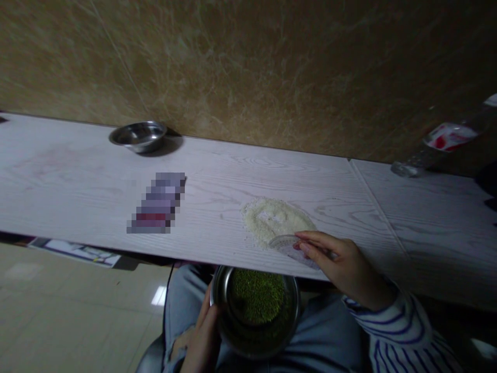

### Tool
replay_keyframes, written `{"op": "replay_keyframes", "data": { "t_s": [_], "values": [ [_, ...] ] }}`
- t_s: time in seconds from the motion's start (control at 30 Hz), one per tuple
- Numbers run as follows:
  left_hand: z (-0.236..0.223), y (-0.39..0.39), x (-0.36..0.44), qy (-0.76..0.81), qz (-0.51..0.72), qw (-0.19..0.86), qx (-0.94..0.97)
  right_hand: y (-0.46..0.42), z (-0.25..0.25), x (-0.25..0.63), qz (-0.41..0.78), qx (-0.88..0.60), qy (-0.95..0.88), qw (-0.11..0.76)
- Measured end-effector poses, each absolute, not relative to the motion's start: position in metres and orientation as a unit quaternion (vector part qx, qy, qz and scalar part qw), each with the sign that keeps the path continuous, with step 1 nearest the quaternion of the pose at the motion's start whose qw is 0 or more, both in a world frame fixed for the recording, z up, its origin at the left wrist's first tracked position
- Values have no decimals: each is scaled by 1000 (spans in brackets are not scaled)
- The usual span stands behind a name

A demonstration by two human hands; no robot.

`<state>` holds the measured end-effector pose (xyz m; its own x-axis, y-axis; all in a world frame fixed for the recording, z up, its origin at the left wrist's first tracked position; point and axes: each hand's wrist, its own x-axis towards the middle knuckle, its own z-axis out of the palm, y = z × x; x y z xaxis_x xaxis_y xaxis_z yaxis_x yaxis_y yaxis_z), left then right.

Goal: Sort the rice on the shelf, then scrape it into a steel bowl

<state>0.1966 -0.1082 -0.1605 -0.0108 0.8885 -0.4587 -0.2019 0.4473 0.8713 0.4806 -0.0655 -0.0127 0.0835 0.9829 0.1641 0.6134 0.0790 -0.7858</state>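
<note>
My left hand (200, 331) grips the side of a steel bowl (256, 343) that rests at my lap, below the table edge. The bowl holds a heap of green mung beans (256, 296). My right hand (344, 264) pinches a clear round plastic lid (287, 249) at the table's near edge. The lid's far rim touches or nearly touches a pale ring-shaped pile of white grains (267, 220), possibly rice, lying on the table.
A long white wood-grain table (77, 197) runs across the view before a brown marbled wall (272, 67). A small steel bowl (137, 137) stands at its back, and a pixelated flat object (157, 203) lies mid-table. A plastic bottle (435, 153) lies at the right.
</note>
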Motion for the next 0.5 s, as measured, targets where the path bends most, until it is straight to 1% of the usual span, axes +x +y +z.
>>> {"op": "replay_keyframes", "data": {
  "t_s": [0.27, 0.37, 0.5],
  "values": [
    [-159, -110, 199, 539, 427, 645, 334, -68, -6, 480, 197, -578, -706, 359],
    [-164, -113, 196, 554, 420, 636, 335, -68, -7, 472, 191, -552, -730, 355],
    [-174, -114, 190, 564, 423, 624, 336, -60, -13, 468, 190, -557, -728, 351]
  ]
}}
